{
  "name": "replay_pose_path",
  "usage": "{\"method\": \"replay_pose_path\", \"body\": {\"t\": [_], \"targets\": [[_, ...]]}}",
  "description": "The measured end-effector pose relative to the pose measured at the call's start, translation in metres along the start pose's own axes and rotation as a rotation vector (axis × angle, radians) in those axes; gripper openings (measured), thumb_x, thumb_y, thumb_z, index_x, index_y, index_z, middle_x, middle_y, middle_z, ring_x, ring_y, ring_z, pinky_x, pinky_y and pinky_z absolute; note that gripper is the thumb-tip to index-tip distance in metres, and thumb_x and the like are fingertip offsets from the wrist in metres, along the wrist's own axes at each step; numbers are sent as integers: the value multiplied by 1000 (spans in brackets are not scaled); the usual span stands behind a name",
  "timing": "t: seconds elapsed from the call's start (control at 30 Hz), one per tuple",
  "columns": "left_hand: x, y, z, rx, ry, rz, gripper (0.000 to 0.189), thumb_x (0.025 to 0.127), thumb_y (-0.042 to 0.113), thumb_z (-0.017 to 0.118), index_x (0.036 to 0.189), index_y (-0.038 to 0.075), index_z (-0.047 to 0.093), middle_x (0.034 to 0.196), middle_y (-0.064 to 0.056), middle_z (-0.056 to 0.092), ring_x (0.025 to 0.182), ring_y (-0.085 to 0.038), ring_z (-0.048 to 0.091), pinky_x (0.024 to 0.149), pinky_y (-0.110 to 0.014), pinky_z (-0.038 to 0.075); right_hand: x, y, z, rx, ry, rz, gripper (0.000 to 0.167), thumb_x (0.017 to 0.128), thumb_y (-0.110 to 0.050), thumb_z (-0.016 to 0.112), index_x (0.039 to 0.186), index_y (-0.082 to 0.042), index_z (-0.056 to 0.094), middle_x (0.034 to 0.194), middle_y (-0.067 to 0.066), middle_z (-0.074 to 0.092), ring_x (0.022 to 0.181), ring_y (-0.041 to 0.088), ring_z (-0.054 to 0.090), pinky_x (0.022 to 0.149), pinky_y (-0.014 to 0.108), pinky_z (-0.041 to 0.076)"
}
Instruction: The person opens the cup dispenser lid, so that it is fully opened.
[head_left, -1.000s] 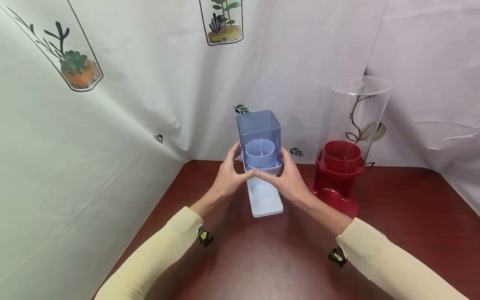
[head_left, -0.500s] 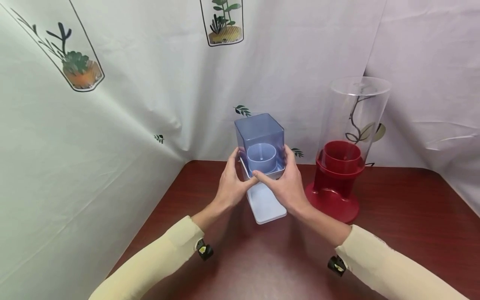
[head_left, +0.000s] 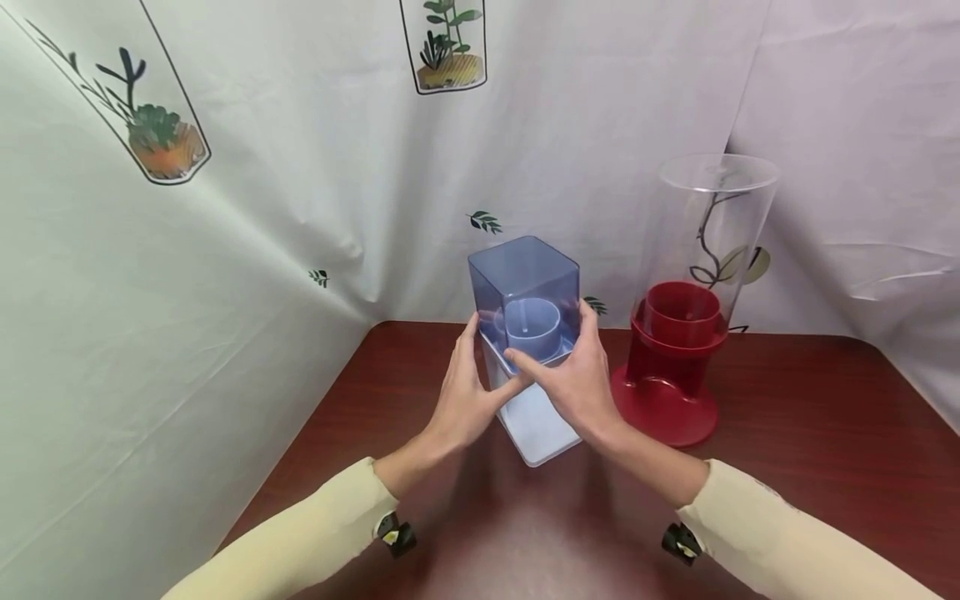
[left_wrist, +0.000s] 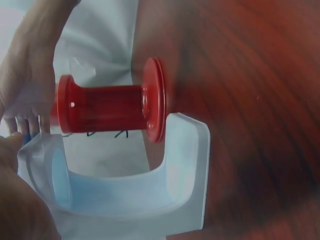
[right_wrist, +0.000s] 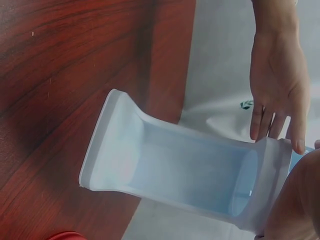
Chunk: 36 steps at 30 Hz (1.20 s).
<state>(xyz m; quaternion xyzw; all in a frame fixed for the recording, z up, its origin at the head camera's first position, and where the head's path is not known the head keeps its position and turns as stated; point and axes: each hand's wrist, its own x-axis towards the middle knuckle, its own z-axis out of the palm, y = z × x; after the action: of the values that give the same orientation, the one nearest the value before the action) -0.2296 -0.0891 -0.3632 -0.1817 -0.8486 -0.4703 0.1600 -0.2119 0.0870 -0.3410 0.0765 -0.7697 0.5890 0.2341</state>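
Both hands hold a square dispenser between them, at the collar where its see-through blue container (head_left: 525, 265) meets the white stand (head_left: 536, 425). My left hand (head_left: 467, 398) grips the left side and my right hand (head_left: 587, 382) the right, thumbs crossing at the front. Through the blue wall a round cup-like part shows inside. In the left wrist view the stand (left_wrist: 120, 195) appears as a C shape with an oval opening under the collar. Its flat foot is close over the table in the right wrist view, where the fingers of the left hand (right_wrist: 280, 90) lie along the collar.
A red dispenser (head_left: 667, 408) with a tall clear cylinder (head_left: 712, 221) stands to the right, near the right forearm. The dark red table (head_left: 810, 467) ends at a white cloth wall (head_left: 360, 125) printed with plants. Another cloth wall closes the left side.
Both hands have turned the blue and white dispenser so one corner of it faces me, and brought it a little nearer and lower in view. The red dispenser stays in place.
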Motion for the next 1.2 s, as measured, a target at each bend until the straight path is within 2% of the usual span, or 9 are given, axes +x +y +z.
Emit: {"method": "replay_pose_path", "body": {"t": [0.3,0.47,0.73,0.97,1.2], "targets": [[-17,8,-5,-18,-23,-15,114,87,43,89,170,13,18,171,-5,29,153,-29,35,123,-54,34,-6,-5,-4,-36,-17,35,114,78,-34,95,163,-9,25,151,13,49,135,29,51,107,53,53],[-25,11,-4,-18,-43,7,112,88,39,89,170,11,18,172,-6,28,155,-30,33,123,-56,32,-10,-8,-11,-70,-21,69,114,78,-36,95,164,-10,24,154,13,46,137,31,50,107,55,53],[-32,12,-11,5,-45,53,110,87,30,91,169,8,20,171,-9,31,154,-31,36,123,-56,33,-13,-10,-17,-82,-38,52,109,79,-31,94,162,-8,26,151,16,48,134,33,52,104,54,55],[-28,12,-19,18,-37,36,112,85,31,92,169,8,21,167,-8,39,154,-28,37,125,-53,32,-13,-12,-22,-103,-75,58,108,80,-30,93,162,-7,27,150,18,50,133,36,54,102,55,56],[-12,10,-28,-40,-80,23,116,85,33,93,170,11,18,171,-3,33,154,-24,36,126,-49,29,-15,-14,-31,-138,-109,68,108,81,-32,92,163,-6,27,149,18,52,133,36,55,102,56,56]]}}
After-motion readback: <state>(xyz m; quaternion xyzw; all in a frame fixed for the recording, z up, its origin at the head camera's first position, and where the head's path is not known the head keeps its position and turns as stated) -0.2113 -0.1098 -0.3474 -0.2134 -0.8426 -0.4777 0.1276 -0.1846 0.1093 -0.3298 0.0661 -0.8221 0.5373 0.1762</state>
